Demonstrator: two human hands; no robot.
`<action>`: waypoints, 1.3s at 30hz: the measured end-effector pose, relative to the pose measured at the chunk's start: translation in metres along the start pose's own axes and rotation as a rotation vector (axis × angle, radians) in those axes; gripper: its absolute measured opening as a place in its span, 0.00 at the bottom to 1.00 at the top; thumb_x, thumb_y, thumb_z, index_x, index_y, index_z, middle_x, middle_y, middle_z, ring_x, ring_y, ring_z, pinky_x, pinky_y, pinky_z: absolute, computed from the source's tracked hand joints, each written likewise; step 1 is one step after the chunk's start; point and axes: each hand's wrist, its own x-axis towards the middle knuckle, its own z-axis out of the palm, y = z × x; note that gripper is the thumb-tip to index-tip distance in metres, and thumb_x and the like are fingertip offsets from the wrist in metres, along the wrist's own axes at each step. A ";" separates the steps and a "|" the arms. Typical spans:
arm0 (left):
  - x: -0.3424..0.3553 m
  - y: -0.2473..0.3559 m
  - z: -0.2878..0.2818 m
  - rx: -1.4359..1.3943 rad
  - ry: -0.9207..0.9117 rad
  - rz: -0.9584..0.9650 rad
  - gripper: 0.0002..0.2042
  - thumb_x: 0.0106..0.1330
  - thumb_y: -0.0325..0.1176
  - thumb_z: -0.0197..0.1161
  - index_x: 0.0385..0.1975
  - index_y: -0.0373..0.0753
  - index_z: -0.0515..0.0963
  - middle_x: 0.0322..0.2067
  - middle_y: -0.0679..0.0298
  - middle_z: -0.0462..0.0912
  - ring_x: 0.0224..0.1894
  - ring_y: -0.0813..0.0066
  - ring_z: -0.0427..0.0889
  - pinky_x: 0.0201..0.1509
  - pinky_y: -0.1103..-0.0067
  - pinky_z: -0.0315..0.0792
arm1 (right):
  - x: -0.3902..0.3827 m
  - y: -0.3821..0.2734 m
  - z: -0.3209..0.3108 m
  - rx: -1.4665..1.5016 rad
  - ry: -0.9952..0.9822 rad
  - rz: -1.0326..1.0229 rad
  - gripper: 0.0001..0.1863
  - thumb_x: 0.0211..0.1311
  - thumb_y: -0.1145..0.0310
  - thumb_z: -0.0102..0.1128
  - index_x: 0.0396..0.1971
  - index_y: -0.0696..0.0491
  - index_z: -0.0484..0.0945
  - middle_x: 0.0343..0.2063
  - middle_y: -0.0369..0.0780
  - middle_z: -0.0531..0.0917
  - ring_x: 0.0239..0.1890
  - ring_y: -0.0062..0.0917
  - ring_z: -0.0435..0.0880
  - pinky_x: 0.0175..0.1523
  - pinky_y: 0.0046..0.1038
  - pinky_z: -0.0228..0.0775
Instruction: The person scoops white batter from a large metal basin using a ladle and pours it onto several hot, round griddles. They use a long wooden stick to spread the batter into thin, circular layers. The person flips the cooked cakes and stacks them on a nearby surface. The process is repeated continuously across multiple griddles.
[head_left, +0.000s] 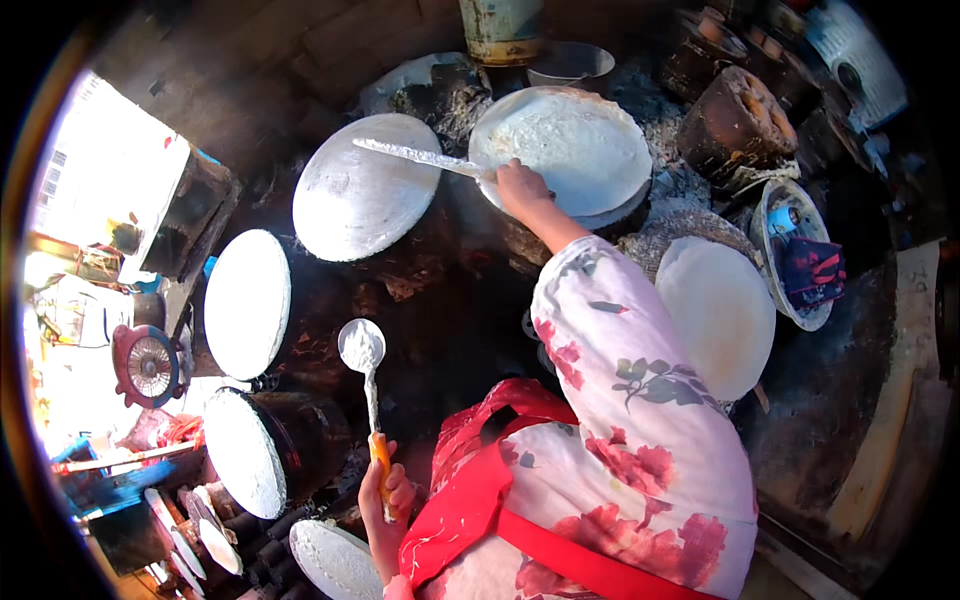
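My left hand (388, 487) grips the orange handle of a ladle (361, 347), whose round bowl holds white batter and whose stem is coated with it. My right hand (524, 190) is closed round the end of a long flat spatula (415, 155), smeared white, that points to the left. Below that hand is a round griddle (565, 140) spread with wet white batter. The spatula's far end reaches over a second round griddle (365, 190), greyish white on top. Whether the spatula touches either surface, I cannot tell.
More white-topped round griddles (247, 305) stand at the left and lower left. A pale flatbread (715, 315) lies at the right, beside a basin (823, 313) holding a dark cloth. Behind are a bucket (502, 30) and a bowl (570, 65). A small fan (148, 366) stands far left.
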 end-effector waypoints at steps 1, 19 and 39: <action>0.000 0.003 0.004 0.005 0.019 0.011 0.16 0.67 0.38 0.50 0.52 0.41 0.67 0.16 0.72 0.59 0.11 0.86 0.56 0.12 0.89 0.51 | 0.005 0.005 0.002 0.023 0.036 -0.001 0.10 0.57 0.67 0.48 0.33 0.57 0.75 0.38 0.49 0.75 0.38 0.44 0.79 0.43 0.42 0.72; 0.123 0.018 -0.027 -0.071 -0.304 -0.092 0.15 0.68 0.38 0.50 0.50 0.37 0.67 0.17 0.73 0.60 0.13 0.87 0.58 0.14 0.87 0.54 | -0.141 0.171 -0.307 0.979 1.172 0.595 0.25 0.51 0.65 0.63 0.42 0.71 0.71 0.42 0.49 0.78 0.38 0.36 0.81 0.42 0.36 0.76; 0.071 0.027 -0.035 0.039 -0.398 -0.186 0.19 0.73 0.40 0.39 0.56 0.34 0.63 0.18 0.72 0.58 0.11 0.85 0.56 0.12 0.86 0.53 | -0.551 0.253 -0.051 1.204 1.290 1.326 0.09 0.51 0.67 0.55 0.20 0.57 0.74 0.21 0.44 0.79 0.16 0.29 0.75 0.17 0.31 0.63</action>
